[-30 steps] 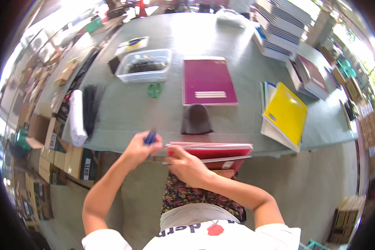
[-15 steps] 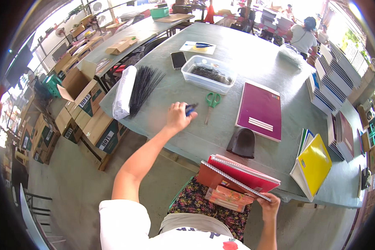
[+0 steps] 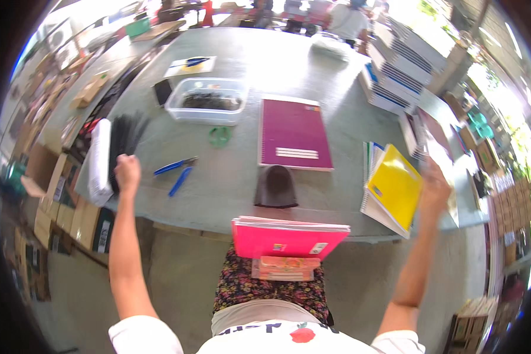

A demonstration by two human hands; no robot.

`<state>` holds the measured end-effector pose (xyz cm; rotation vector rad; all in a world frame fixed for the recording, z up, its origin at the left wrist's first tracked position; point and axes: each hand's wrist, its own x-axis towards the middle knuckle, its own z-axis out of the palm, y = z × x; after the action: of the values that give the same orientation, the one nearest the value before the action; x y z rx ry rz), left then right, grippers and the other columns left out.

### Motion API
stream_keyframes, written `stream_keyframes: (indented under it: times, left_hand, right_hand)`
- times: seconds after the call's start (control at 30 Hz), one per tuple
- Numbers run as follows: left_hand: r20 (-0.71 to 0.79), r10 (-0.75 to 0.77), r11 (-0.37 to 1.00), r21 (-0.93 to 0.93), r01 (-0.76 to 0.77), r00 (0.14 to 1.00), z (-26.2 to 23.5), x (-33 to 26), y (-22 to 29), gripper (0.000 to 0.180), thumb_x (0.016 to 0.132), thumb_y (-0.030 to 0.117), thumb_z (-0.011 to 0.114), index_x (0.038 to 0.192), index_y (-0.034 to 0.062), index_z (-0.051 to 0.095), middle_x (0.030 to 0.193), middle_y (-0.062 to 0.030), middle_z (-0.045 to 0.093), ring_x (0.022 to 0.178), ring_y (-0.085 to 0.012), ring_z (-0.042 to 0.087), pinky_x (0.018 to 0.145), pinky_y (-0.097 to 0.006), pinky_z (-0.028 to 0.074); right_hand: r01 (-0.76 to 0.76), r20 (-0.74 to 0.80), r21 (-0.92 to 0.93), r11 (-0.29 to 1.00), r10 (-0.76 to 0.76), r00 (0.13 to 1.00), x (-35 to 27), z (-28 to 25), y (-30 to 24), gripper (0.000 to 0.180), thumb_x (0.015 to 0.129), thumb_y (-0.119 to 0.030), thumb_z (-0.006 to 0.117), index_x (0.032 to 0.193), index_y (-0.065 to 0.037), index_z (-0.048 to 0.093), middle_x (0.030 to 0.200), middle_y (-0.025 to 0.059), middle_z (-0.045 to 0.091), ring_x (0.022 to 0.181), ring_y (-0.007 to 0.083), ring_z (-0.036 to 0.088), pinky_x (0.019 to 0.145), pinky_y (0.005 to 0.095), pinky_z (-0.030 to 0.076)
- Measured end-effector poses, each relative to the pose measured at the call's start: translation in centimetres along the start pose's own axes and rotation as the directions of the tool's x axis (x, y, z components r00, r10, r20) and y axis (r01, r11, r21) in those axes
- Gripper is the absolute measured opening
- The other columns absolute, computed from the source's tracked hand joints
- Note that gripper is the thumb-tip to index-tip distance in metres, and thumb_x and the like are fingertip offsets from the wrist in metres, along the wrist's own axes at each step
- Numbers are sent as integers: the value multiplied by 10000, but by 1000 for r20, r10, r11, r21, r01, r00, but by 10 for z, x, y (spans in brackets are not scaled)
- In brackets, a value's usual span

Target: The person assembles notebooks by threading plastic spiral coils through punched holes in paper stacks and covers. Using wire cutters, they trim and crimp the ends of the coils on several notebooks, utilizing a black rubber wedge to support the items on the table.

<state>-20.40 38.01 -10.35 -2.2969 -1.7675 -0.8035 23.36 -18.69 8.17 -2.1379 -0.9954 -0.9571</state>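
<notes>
My left hand (image 3: 128, 173) is closed at the near end of a bundle of black plastic spiral coils (image 3: 124, 137); whatever its fingers hold is hidden. Blue-handled pliers (image 3: 177, 171) lie spread on the table close by. Over at the right, my right hand (image 3: 435, 187) is smeared by motion beside the yellow notebook (image 3: 393, 187). A pale, blurred sheet or notebook (image 3: 452, 200) shows just past that hand. Against the table's near edge, a pink notebook (image 3: 295, 239) leans with others behind it, above peach-coloured wrapped bundles (image 3: 283, 268) on my lap.
A white wrapped roll (image 3: 100, 160) borders the coils. Farther in are a clear bin of black bits (image 3: 209, 118), green-handled scissors (image 3: 219, 137), a purple notebook (image 3: 292, 133) and a dark curved piece (image 3: 276, 187). Tall notebook stacks (image 3: 398, 71) stand at the right.
My left hand has let go of the pliers and moved left to the coils. My right hand has left the lap for the right side; the reddish-brown notebook is gone from there.
</notes>
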Motion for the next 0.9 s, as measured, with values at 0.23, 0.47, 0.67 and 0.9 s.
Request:
stream_keyframes:
  times: [0.23,0.47,0.67,0.9]
  left_hand:
    - [215,-310,283,-909,306,926,-130,-4,1,212,908,279,577,895,71,539,691,-8,548,506,-59,489,368,-201,363]
    - [454,-64,235,-859,455,889,-124,-51,62,133,894,167,603,947,63,540,684,-14,543,527,-79,503,428,-201,406]
    - [371,69,-190,-906,378,926,-194,-55,53,148,890,147,609,984,35,585,724,-8,546,583,-73,489,472,-169,383]
    - [203,-32,-433,-885,169,979,-261,-78,81,245,903,238,584,1045,39,564,814,-10,554,735,-131,533,692,-231,444]
  right_hand:
    - [-311,504,137,940,204,839,-66,99,8,269,879,-242,561,966,-9,664,974,194,649,942,327,617,810,405,472]
    - [-3,624,504,864,-362,693,-100,100,-181,431,889,-320,532,1131,34,571,1252,223,508,1178,354,480,973,414,391]
    - [212,456,450,867,-427,781,-133,108,-232,363,800,-234,661,1127,-96,587,1187,91,499,1111,294,462,923,403,381]
    - [255,355,446,858,-431,830,-146,111,-222,283,713,-165,702,985,-127,633,1000,20,509,971,221,481,816,372,385]
